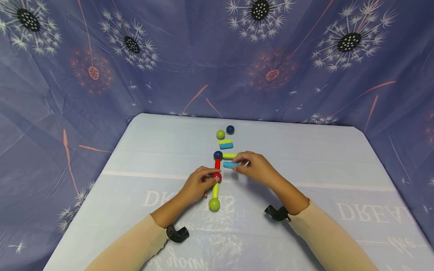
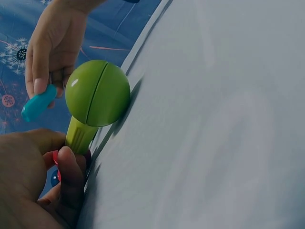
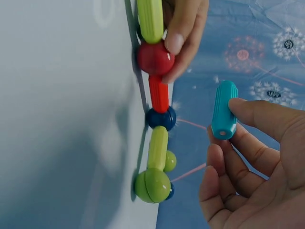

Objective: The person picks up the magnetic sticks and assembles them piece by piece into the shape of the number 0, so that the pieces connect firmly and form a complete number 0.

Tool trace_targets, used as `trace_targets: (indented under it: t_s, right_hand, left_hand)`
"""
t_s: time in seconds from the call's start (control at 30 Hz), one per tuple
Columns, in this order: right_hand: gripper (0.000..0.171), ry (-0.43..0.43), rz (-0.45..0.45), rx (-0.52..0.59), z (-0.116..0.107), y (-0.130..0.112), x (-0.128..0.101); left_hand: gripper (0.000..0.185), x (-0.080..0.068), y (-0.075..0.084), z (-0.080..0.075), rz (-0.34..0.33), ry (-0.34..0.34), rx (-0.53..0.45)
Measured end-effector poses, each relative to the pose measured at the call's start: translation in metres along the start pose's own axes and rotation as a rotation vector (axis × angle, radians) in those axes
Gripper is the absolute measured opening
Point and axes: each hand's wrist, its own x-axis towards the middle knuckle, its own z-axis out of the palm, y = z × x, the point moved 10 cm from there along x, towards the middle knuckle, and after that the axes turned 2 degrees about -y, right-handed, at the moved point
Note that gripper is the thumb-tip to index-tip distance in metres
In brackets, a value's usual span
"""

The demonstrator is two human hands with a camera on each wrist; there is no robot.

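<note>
A chain of toy rods and balls lies on the table. From the near end it has a green ball (image 1: 214, 204), a yellow-green rod (image 1: 215, 191), a red ball (image 3: 155, 58), a red rod (image 1: 217, 163) and a dark blue ball (image 1: 218, 155). There it bends right into another yellow-green rod (image 1: 229, 156), ending in a second green ball (image 3: 152, 185), partly hidden in the head view. My left hand (image 1: 196, 183) holds the chain at the red ball, thumb and fingers around it. Between thumb and fingers, my right hand (image 1: 255, 167) pinches a light blue rod (image 3: 224, 109), apart from the chain.
Behind the chain lie a loose yellow-green rod (image 1: 225, 141) and a blue rod (image 1: 226, 146) side by side. Farther back sit a loose green ball (image 1: 220, 134) and a dark blue ball (image 1: 230, 129). A patterned curtain (image 1: 203, 56) hangs behind the white-covered table (image 1: 288, 233).
</note>
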Motion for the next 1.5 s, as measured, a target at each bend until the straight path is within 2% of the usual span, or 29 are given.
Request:
trace_targets:
  t_s: [0.5,0.83,1.23,1.5]
  right_hand:
    - [0.014,-0.081,-0.041,-0.013,0.024,0.003,-0.03]
    - [0.012,-0.169,-0.07,-0.028,0.048,0.006,-0.044]
    - [0.012,-0.239,-0.083,-0.005,0.071,0.005,-0.057]
    - [0.012,-0.253,-0.067,0.0,0.077,0.007,-0.059]
  left_hand:
    - [0.032,0.0,0.002,-0.001,-0.006,0.012,0.003]
    - [0.032,0.001,0.002,-0.001,-0.011,0.018,0.03]
    - [0.031,0.0,0.002,-0.001,0.002,0.02,0.025]
    - [0.035,0.0,0.0,0.0,-0.019,0.012,-0.007]
